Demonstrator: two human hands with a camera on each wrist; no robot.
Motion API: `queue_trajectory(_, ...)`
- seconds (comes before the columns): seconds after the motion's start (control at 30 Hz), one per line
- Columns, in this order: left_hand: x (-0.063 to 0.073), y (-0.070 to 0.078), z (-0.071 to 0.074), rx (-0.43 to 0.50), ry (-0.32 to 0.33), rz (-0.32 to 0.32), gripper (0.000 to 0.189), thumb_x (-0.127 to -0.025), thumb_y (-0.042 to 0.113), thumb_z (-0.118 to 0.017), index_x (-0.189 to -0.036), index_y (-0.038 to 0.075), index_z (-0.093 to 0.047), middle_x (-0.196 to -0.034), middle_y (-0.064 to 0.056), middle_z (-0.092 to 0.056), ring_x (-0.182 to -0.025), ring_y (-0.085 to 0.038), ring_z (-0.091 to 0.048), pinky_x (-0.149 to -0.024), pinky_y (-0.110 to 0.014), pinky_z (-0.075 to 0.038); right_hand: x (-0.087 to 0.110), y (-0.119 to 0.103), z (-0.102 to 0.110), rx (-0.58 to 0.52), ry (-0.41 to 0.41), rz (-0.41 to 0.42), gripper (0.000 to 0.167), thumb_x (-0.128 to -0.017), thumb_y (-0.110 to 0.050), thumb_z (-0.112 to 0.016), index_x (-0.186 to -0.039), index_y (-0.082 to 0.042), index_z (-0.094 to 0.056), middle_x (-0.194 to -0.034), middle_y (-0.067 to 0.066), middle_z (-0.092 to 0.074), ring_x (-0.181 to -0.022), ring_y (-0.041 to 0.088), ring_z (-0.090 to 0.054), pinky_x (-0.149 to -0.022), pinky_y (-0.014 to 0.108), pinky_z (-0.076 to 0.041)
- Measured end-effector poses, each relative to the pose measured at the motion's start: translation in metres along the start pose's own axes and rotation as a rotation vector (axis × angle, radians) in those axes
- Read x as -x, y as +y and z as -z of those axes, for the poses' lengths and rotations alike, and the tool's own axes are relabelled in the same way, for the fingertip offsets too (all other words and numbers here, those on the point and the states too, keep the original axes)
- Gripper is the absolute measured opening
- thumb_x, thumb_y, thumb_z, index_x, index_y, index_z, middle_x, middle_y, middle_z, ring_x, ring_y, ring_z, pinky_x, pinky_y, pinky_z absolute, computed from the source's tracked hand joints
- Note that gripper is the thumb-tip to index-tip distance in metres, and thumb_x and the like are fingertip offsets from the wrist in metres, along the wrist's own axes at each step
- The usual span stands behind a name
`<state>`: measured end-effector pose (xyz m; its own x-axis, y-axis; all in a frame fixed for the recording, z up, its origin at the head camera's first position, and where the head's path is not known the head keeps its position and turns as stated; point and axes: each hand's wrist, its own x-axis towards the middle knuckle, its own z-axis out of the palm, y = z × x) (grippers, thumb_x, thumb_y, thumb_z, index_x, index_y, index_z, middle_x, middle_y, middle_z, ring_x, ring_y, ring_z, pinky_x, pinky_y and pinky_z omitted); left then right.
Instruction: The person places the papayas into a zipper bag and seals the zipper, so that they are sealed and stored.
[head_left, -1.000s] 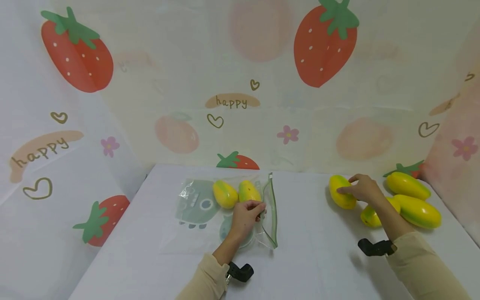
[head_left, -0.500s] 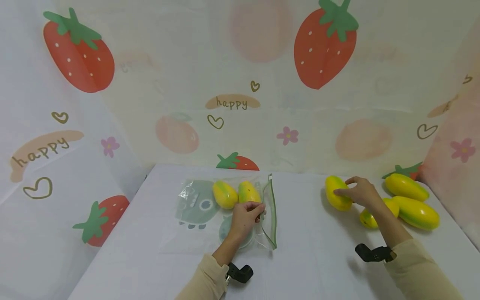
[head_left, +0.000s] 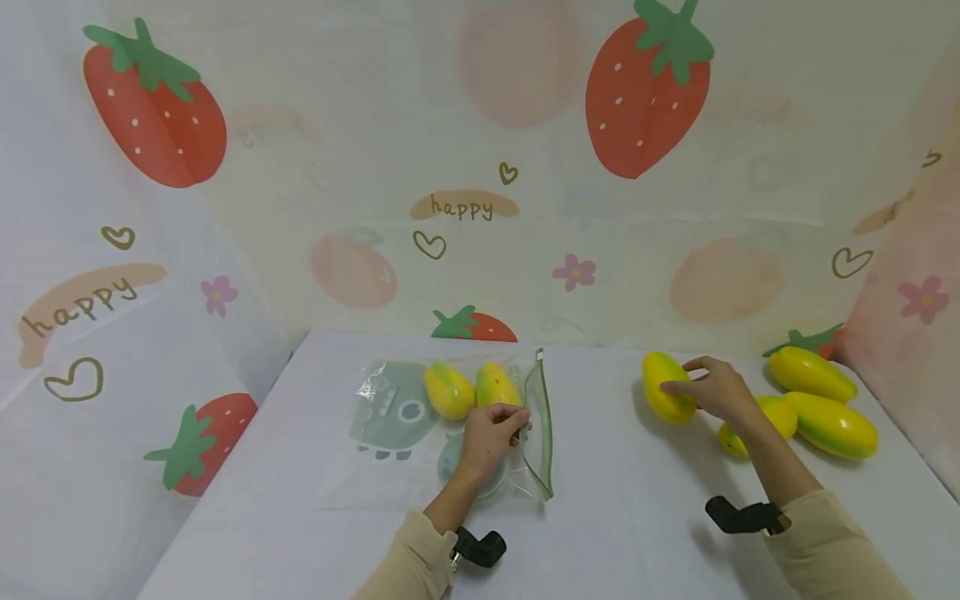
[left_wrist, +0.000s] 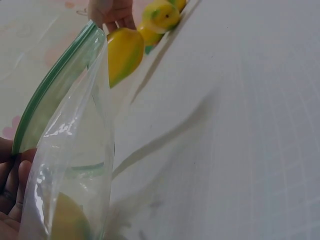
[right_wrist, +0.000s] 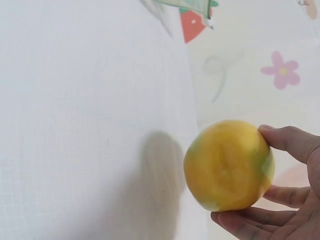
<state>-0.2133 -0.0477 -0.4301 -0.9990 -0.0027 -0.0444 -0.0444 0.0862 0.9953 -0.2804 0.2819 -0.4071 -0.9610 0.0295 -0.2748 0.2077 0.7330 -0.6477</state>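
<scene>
On the table's left half lies a clear zip bag (head_left: 393, 412) with a green zip edge and a printed cartoon. Two yellow-green mangoes, one on the left (head_left: 448, 392) and one on the right (head_left: 495, 383), are inside it. My left hand (head_left: 491, 437) pinches the bag near its mouth, which gapes to the right. My right hand (head_left: 720, 390) grips another mango (head_left: 663, 390) between thumb and fingers, held above the table with a shadow beneath. In the right wrist view, the mango (right_wrist: 227, 167) shows end-on. The left wrist view shows the bag's raised green rim (left_wrist: 55, 82).
At the right of the white table (head_left: 600, 500) lie several more mangoes: one at the back (head_left: 812, 373), one in front of it (head_left: 834, 425), and one partly behind the right forearm (head_left: 776, 414). A fruit-print backdrop (head_left: 622, 208) stands behind the table.
My right hand has carried its mango a little to the left, away from the other loose mangoes. My left hand and the bag have stayed in place.
</scene>
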Motion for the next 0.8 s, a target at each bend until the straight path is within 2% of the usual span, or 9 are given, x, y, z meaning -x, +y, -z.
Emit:
queue_trajectory(0.2,-0.004,-0.005,0.0,-0.004,-0.005,0.004,0.021,-0.092,0.008,-0.064,-0.1,-0.011,-0.07,-0.085,-0.021,-0.071,-0.062,-0.008,-0.052,-0.061,-0.017,-0.049,0.002,-0.002,-0.002,-0.006,-0.001,0.012,0.084,-0.088,-0.049,-0.067,-0.142,0.007,-0.035,-0.133,0.036,-0.047,-0.106,0.041,-0.059,-0.089,0.047,-0.052)
queue_trajectory(0.37,-0.018,-0.025,-0.002,0.006,-0.002,0.005,0.021,-0.093,0.01,-0.065,-0.1,-0.009,-0.071,-0.086,-0.02,-0.072,-0.062,-0.008,-0.052,-0.059,-0.018,-0.048,0.002,-0.004,-0.004,-0.014,0.004,0.025,0.085,-0.087,-0.051,-0.067,-0.142,0.006,-0.036,-0.135,0.036,-0.046,-0.107,0.042,-0.059,-0.09,0.048,-0.051)
queue_trajectory(0.47,-0.023,-0.035,-0.003,0.005,0.007,0.006,0.022,-0.093,0.014,-0.066,-0.1,-0.006,-0.072,-0.084,-0.015,-0.072,-0.062,-0.007,-0.052,-0.059,-0.017,-0.048,0.003,-0.006,-0.006,-0.019,0.012,0.033,0.085,-0.086,-0.051,-0.067,-0.141,0.006,-0.037,-0.134,0.036,-0.047,-0.106,0.041,-0.06,-0.088,0.047,-0.051)
queue_trajectory(0.8,-0.026,-0.039,-0.003,0.006,0.017,0.009,0.021,-0.092,0.016,-0.067,-0.097,-0.003,-0.073,-0.079,-0.007,-0.072,-0.062,-0.008,-0.053,-0.06,-0.017,-0.048,0.004,-0.01,-0.011,-0.054,0.014,0.032,0.085,-0.086,-0.05,-0.068,-0.143,0.004,-0.036,-0.137,0.036,-0.044,-0.112,0.043,-0.057,-0.093,0.051,-0.049)
